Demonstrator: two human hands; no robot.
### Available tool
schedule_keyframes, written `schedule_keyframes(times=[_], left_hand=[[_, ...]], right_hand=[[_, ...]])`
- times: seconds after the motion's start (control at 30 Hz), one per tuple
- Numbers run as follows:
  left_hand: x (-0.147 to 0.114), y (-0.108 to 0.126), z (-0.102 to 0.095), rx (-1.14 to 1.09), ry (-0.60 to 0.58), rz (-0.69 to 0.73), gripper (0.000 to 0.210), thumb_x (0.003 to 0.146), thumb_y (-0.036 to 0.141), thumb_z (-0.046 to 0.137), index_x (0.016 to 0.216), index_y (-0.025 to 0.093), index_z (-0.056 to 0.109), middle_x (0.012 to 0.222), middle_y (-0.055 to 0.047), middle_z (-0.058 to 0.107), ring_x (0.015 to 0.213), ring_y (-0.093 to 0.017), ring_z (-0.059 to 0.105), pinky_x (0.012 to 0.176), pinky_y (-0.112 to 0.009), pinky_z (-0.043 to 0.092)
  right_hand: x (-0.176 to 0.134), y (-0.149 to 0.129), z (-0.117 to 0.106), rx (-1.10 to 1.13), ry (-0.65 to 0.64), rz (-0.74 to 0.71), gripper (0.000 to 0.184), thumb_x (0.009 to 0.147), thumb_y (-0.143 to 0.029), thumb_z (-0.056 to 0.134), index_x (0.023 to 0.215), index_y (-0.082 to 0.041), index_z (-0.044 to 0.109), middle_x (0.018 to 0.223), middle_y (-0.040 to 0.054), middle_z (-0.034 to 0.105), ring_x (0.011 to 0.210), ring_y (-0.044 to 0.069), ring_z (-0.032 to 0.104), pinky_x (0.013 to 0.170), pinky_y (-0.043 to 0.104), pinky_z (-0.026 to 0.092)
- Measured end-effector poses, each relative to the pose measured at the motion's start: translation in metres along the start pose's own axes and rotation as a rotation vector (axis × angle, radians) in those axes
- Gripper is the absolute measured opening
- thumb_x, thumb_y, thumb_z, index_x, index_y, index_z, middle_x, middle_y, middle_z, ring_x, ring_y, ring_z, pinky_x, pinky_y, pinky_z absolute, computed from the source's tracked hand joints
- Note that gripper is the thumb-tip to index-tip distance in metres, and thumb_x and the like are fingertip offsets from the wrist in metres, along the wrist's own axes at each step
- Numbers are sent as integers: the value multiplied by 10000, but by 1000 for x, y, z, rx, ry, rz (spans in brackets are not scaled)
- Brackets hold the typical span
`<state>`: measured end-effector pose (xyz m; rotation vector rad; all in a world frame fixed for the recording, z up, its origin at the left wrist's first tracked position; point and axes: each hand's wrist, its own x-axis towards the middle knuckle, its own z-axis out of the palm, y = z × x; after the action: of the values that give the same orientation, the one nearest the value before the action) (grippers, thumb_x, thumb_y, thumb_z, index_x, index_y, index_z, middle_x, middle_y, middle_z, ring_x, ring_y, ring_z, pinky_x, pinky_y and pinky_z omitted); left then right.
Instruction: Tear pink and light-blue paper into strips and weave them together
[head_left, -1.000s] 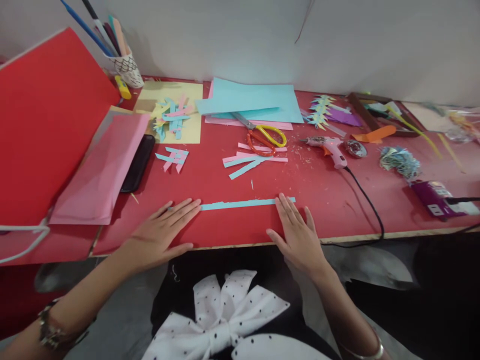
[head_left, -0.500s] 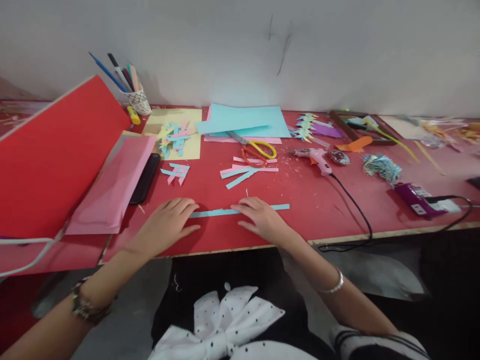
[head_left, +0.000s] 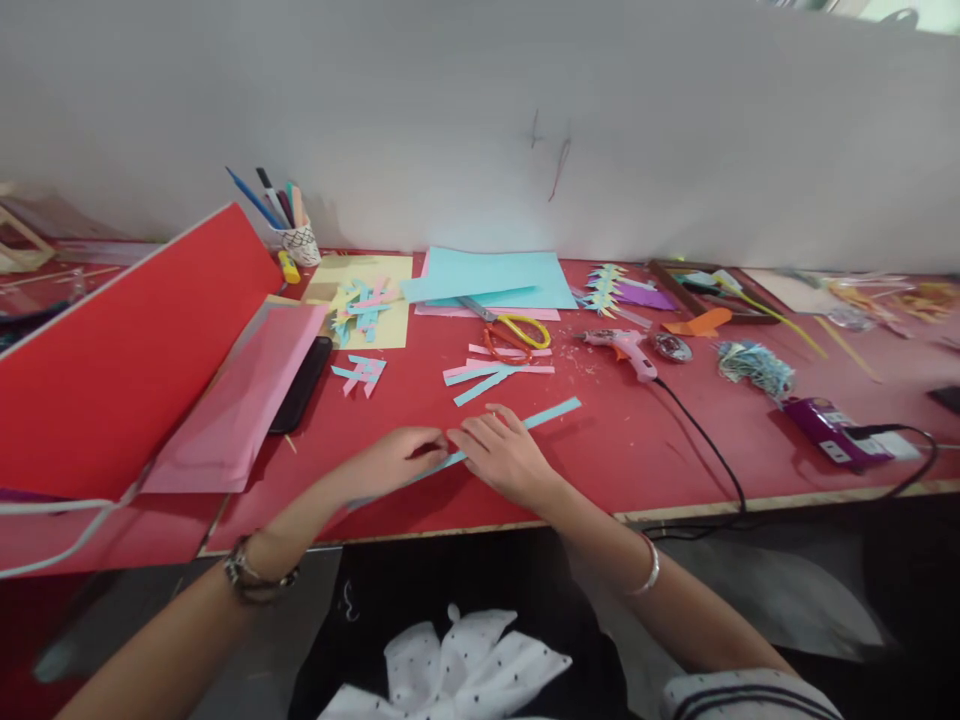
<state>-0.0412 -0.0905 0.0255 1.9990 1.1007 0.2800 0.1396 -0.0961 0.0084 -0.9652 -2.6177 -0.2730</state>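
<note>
Long, flat blue paper strip (head_left: pixel 553 413)

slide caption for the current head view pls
Left hand and right hand close together at a light-blue paper strip on a red table, scissors and pink glue gun beyond.

Landmark: scissors with one yellow and one red handle (head_left: pixel 489 317), on a red tabletop (head_left: pixel 615 455). Nearer the wearer than these, a long pale-blue paper strip (head_left: pixel 553 413) lies aslant; bare left hand (head_left: pixel 397 460), fingers curled, and bare right hand (head_left: pixel 506 455), fingers across the strip, close together over it; grip unclear. Just behind scissors: light-blue paper sheets (head_left: pixel 517 275). Right of them: pink glue gun (head_left: pixel 630 345) with black cord. Well left: black phone (head_left: pixel 304 385), partly under pink paper sheets (head_left: pixel 240 400).
</note>
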Motion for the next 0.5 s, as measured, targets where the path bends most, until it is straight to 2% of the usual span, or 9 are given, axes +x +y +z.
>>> schedule_keyframes(times=[0.07,0.13,0.23,0.3,0.4,0.5], left_hand=[[-1,4,-6,-64,-53,-33,281,824,360,335,793,150,518,774,-17,583,716,-149,535,644,-251,425],[-4,11,-11,-16,-5,-55,309,825,391,322,805,156,524,794,-19,593,723,-153,539,651,-255,419],[-8,24,-13,132,116,-24,345,838,418,292,917,181,530,928,-43,611,820,-176,554,698,-269,409],[-9,33,-13,289,106,-19,352,826,434,321,925,180,544,930,-65,624,820,-205,569,663,-278,403],[-8,41,-13,512,35,-88,319,827,354,340,783,159,589,764,-86,650,701,-231,596,566,-277,371],[-5,39,-15,437,33,-108,367,839,279,298,681,167,609,691,-72,660,657,-209,608,556,-266,361]], right_hand=[[4,0,-4,-29,-27,-42,267,832,-106,312,841,-164,572,684,30,595,648,130,500,806,310,318],[9,1,-12,-13,-155,-32,263,815,-116,321,778,-162,577,612,23,587,571,123,493,697,285,334],[18,3,-26,35,-378,99,235,806,-191,351,800,-150,582,625,42,611,536,134,501,554,263,292],[23,6,-33,91,-477,168,252,813,-226,345,801,-154,586,643,48,622,543,139,509,512,253,250],[29,9,-38,216,-538,151,265,814,-213,333,744,-160,582,663,46,622,566,130,508,496,243,215],[33,10,-37,286,-498,164,236,813,-200,329,801,-158,560,687,41,616,571,120,497,495,232,209]])
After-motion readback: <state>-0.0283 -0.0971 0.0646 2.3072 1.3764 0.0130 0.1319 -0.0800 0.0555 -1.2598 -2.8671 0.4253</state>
